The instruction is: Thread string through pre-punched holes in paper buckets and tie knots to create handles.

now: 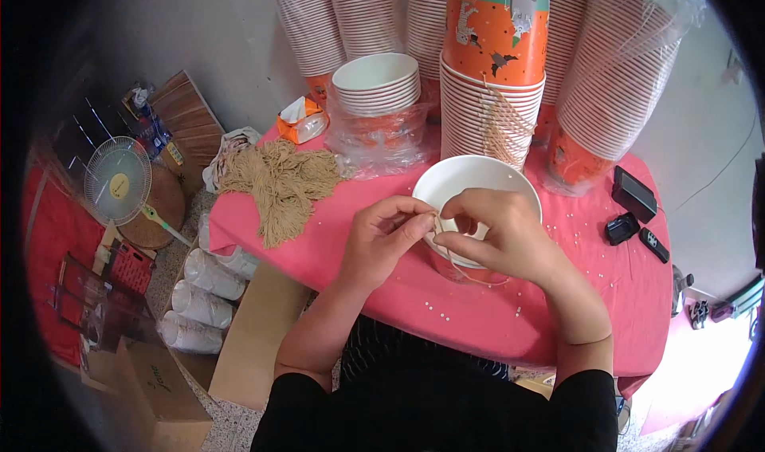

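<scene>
1. I see both hands meet at the near rim of a white paper cup (470,182) standing on the pink worktop (398,284); every place below is told from that cup.
2. The left hand (382,237), at the cup's left side, has its fingers (414,213) pinched nearly closed on a thin tan string (446,253).
3. The right hand (502,233) lies over the cup's front edge, its fingers (466,209) curled tight on the same string, which loops down the cup's front wall.
4. Just behind the cup rises a stack of cups (490,93) topped by an orange printed one, with tan strings hanging down its side.
5. Behind and left of the cup sits a shorter stack of white bowls (376,85) in clear plastic.
6. Well to the cup's left lies a bundle of tan cord (279,185), at the worktop's edge.
7. To the cup's right rest three small black devices (633,209).
8. Small white beads (446,312) dot the cloth in front of the cup.
9. Far to the cup's left, off the worktop, a small fan (118,181) stands on the floor.
</scene>
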The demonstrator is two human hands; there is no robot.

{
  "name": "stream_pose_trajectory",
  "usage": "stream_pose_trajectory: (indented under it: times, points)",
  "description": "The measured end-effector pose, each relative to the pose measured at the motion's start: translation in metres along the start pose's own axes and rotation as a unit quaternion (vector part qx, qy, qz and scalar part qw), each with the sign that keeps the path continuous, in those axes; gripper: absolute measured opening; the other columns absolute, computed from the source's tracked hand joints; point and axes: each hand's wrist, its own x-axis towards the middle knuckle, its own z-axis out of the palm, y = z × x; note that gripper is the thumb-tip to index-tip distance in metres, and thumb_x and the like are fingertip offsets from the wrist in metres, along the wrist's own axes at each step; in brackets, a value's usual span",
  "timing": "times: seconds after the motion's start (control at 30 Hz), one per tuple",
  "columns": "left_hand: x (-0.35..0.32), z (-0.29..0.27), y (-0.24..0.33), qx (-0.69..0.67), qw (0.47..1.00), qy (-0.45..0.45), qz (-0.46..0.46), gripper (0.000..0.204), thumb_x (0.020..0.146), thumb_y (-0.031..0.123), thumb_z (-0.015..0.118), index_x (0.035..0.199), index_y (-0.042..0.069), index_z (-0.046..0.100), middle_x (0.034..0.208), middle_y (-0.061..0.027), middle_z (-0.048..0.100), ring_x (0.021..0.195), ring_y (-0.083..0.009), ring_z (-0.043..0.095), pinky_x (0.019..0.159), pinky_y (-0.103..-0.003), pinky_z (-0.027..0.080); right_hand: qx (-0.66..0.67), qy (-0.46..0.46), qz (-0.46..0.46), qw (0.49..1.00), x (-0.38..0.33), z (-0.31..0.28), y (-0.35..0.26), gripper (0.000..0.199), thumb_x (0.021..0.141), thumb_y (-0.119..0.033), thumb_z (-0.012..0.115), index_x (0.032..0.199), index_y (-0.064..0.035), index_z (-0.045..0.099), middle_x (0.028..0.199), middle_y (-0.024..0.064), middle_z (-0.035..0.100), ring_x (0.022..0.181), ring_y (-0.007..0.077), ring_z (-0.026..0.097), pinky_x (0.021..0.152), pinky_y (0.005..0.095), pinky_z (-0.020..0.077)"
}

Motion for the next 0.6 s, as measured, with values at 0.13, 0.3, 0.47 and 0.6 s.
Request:
stream_pose_trajectory:
  times: [0.13,0.3,0.47,0.6]
  points:
    - [0.001,-0.006,0.001,-0.079,0.993,-0.028,-0.083,0.015,0.093,0.008,0.062,0.104,-0.001,0.064,0.090,-0.0013,0.065,0.079,-0.0051,0.058,0.069,-0.019,0.046,0.019,0.027,-0.026,0.999,-0.003,0.007,0.006,0.011,0.083,-0.013,0.067,0.082,-0.0025,0.064,0.068,0.0140,0.062,0.061,0.0316,0.062,0.055,0.0405,0.0470]
    - [0.000,-0.012,0.003,-0.115,0.982,-0.056,-0.141,0.015,0.092,0.009,0.062,0.103,0.000,0.065,0.089,-0.0001,0.065,0.073,-0.0023,0.053,0.063,-0.017,0.041,0.021,0.067,-0.006,0.998,-0.001,0.001,0.002,0.007,0.083,-0.009,0.067,0.081,-0.0030,0.063,0.068,0.0137,0.063,0.058,0.0317,0.061,0.053,0.0399,0.0460]
    - [0.001,0.004,0.005,-0.086,0.992,-0.035,-0.086,0.012,0.090,0.006,0.062,0.100,-0.001,0.065,0.084,0.0015,0.063,0.068,-0.0009,0.048,0.059,-0.017,0.038,0.016,0.071,-0.036,0.997,0.000,-0.001,0.006,0.006,0.081,-0.007,0.067,0.082,-0.0030,0.062,0.065,0.0133,0.060,0.057,0.0322,0.059,0.052,0.0401,0.0448]
    - [0.001,0.008,0.000,-0.029,0.999,-0.019,-0.018,0.009,0.088,0.003,0.064,0.096,0.000,0.066,0.083,0.0024,0.058,0.064,-0.0009,0.041,0.058,-0.017,0.034,-0.167,0.079,-0.170,0.968,0.002,-0.006,0.003,0.014,0.073,-0.013,0.067,0.084,-0.0065,0.061,0.070,0.0058,0.056,0.062,0.0241,0.058,0.056,0.0366,0.0445]
